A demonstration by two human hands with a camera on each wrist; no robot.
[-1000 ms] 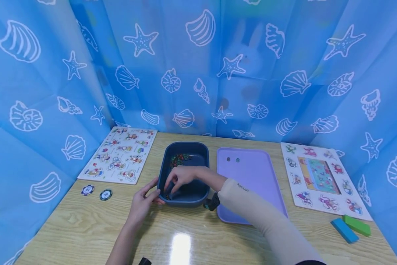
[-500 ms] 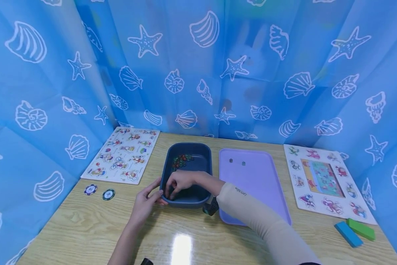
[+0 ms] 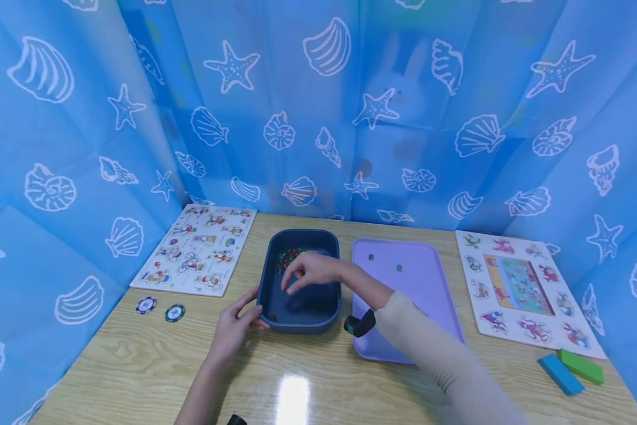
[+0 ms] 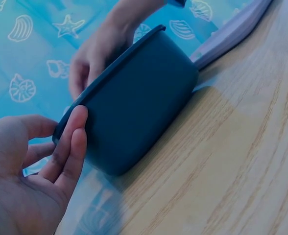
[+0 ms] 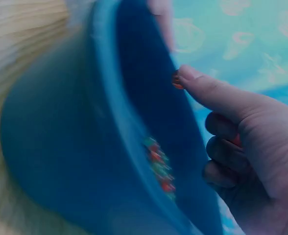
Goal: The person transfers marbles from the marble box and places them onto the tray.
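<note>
A dark blue box (image 3: 318, 323) stands on the wooden table, with a cluster of small red and green marbles (image 3: 287, 258) towards its far left side. My left hand (image 3: 232, 326) grips the box's near left corner, thumb and fingers on either side of the wall, as the left wrist view also shows. Over the box hovers my right hand (image 3: 313, 270). In the right wrist view, an orange-red marble (image 5: 177, 80) shows at its thumb tip, pinched; the opposing fingertip is hidden. Near the front left corner inside the box lies another small dark piece (image 3: 272, 317).
To the right, a lilac tray (image 3: 440, 295) bears a brownish marble (image 3: 371, 257) and a green marble (image 3: 399, 268). Picture puzzle boards (image 3: 193, 251) lie at both sides. Poker chips (image 3: 175, 313) lie left; a blue block (image 3: 561, 374) and a green block (image 3: 581, 366) lie right.
My right hand has come up from the box's near left corner and shifted right. The green marble in the tray has rolled to the right and nearer. My left hand keeps its grip.
</note>
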